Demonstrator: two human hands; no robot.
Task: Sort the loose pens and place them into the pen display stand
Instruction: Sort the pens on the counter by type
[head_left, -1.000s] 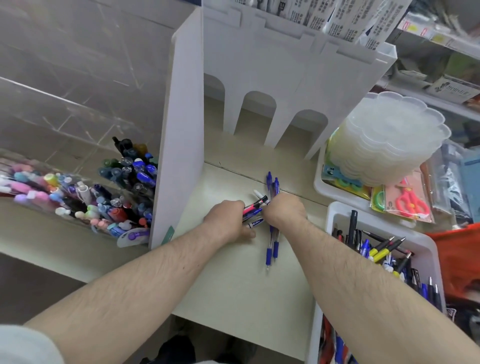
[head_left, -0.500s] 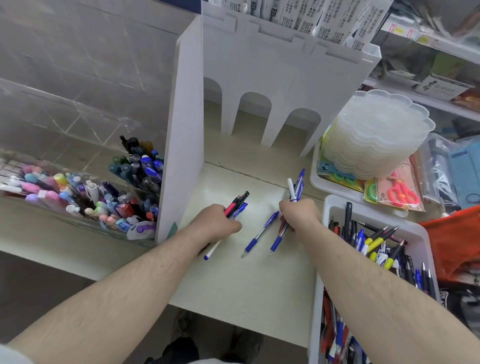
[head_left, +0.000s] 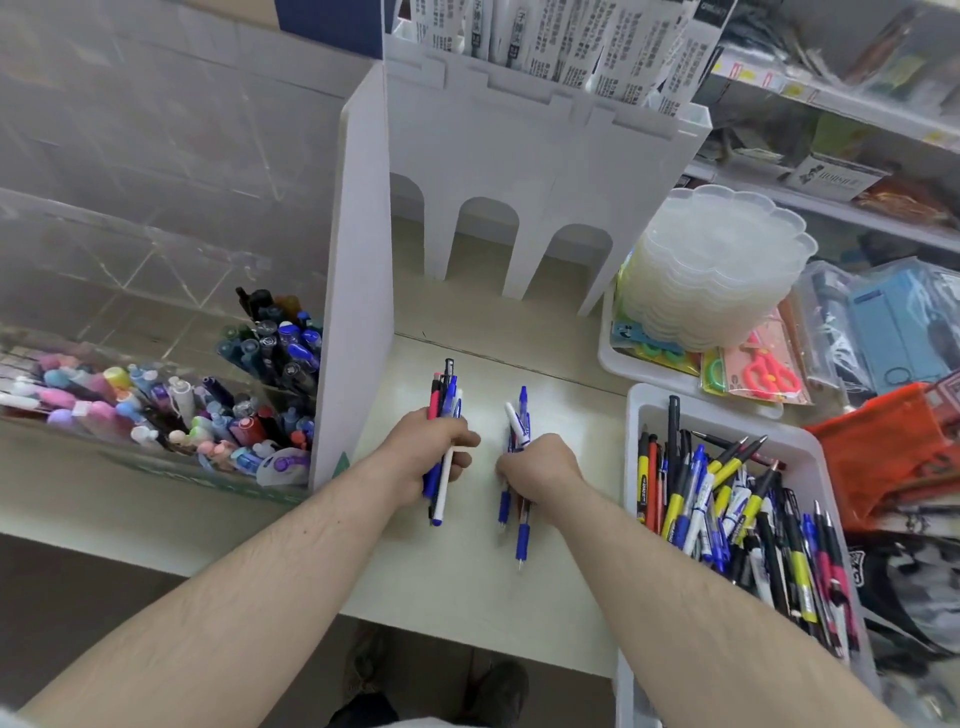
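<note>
The left hand (head_left: 426, 457) is wrapped tight round a bunch of mixed pens (head_left: 442, 410) over the white shelf (head_left: 467, 587). The right hand (head_left: 540, 467) grips a bunch of blue pens (head_left: 521, 519) just beside it. Both bunches run long-ways away from the person — writing tips nearest. Pens are light, stiff and slippery, so it seems best to hold them round the middle.

Both forearms are bare and a bit hairy, no watch or rings on the left hand (head_left: 421, 457) or right hand (head_left: 540, 465). Dark shoes (head_left: 493, 686) at bottom centre, white sleeve edge bottom left.
</note>
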